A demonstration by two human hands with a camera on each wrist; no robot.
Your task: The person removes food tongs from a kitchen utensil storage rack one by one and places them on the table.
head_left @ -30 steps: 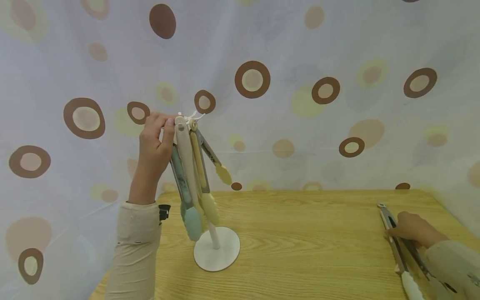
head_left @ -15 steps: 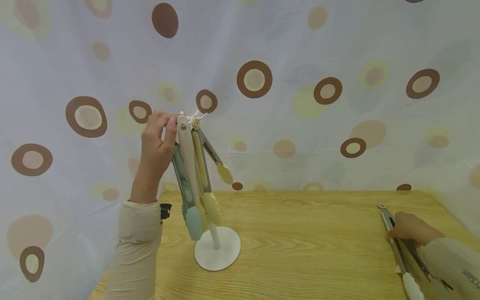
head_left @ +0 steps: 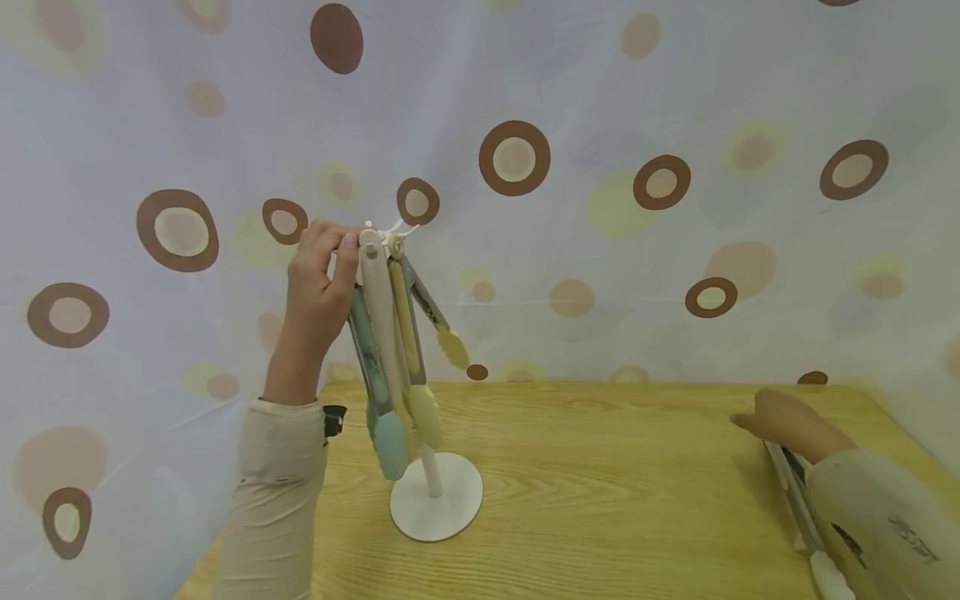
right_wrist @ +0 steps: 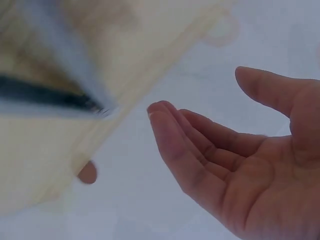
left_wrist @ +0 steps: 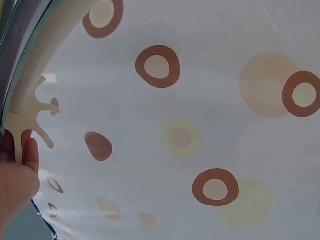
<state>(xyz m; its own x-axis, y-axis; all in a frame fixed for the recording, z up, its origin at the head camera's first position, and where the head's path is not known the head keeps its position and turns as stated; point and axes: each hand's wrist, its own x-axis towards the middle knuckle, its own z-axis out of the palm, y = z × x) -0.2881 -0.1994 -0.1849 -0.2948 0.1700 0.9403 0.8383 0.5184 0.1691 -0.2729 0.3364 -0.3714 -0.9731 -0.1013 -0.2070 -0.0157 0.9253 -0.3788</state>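
My left hand pinches a hook arm at the top of a white hanging stand. From the hooks hang tongs with teal tips, tongs with pale yellow tips and a beige-handled utensil among them. At the table's right side my right hand is over the hinge end of metal tongs with white tips, hiding that end in the head view. In the right wrist view its thumb and fingers stand apart with nothing between them, beside the blurred tongs.
The wood-grain table runs from the stand across to the tongs on the right. Behind and at both sides hangs a pale curtain with brown and yellow circles.
My right hand has come off the middle of the tongs and moved up and left over their hinge end. My left hand keeps its hold on the stand's top.
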